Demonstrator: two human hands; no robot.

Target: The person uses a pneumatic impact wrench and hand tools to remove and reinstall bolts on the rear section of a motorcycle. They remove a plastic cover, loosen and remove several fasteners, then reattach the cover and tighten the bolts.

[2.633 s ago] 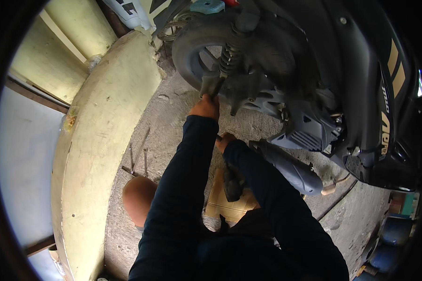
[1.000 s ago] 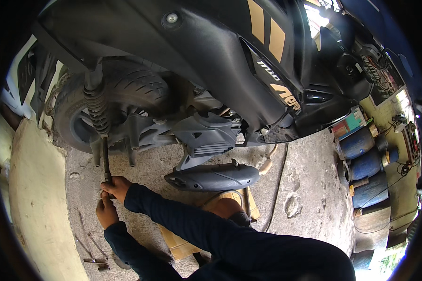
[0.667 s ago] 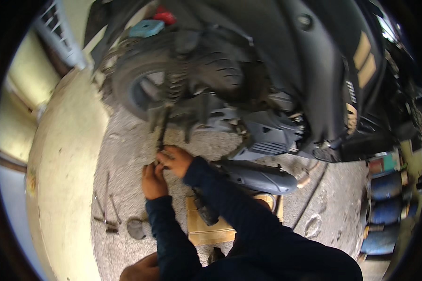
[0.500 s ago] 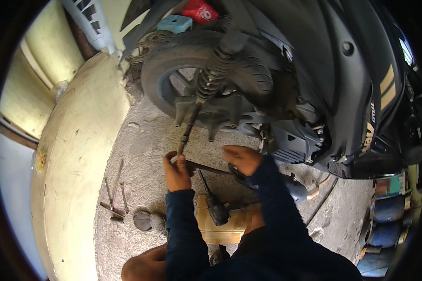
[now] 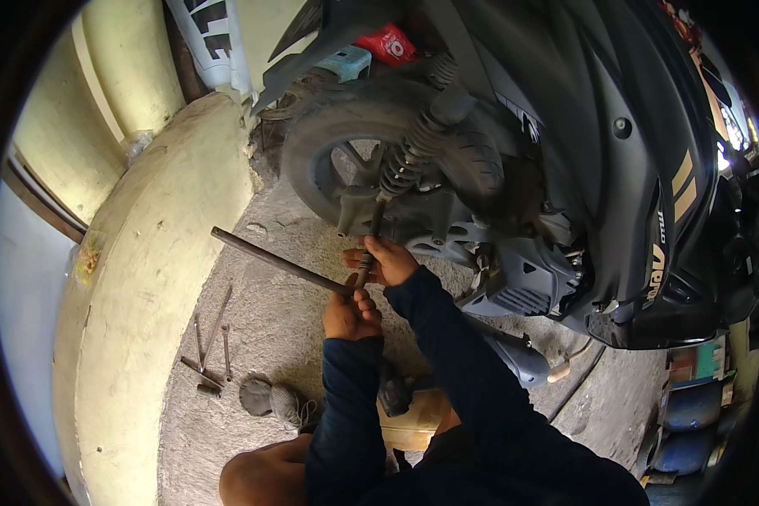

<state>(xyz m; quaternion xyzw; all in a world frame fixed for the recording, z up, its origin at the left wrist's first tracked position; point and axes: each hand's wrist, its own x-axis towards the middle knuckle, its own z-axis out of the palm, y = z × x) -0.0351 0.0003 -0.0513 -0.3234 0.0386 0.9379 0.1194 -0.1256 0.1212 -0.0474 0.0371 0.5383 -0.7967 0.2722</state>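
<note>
One hand (image 5: pixel 352 319), the left, clasps the long bar (image 5: pixel 271 258) while the right hand (image 5: pixel 391 262) grips the shaft (image 5: pixel 377 219).

Find the low cream-painted wall (image 5: pixel 135 320) along the left, with the pale blue panel (image 5: pixel 25 312) at its outer side. Note the crumpled clear plastic (image 5: pixel 137 148) at the wall's outer edge, toward the upper left. Locate the light-blue plastic stool (image 5: pixel 346 61) at top centre, just beside the red plastic bag (image 5: pixel 388 44). See the row of blue drums (image 5: pixel 687 453) at lower right, below the red-and-green item (image 5: pixel 693 363), kind unclear. Trace the black cable (image 5: pixel 578 395) across the concrete floor (image 5: pixel 228 438), left of the drums.
</note>
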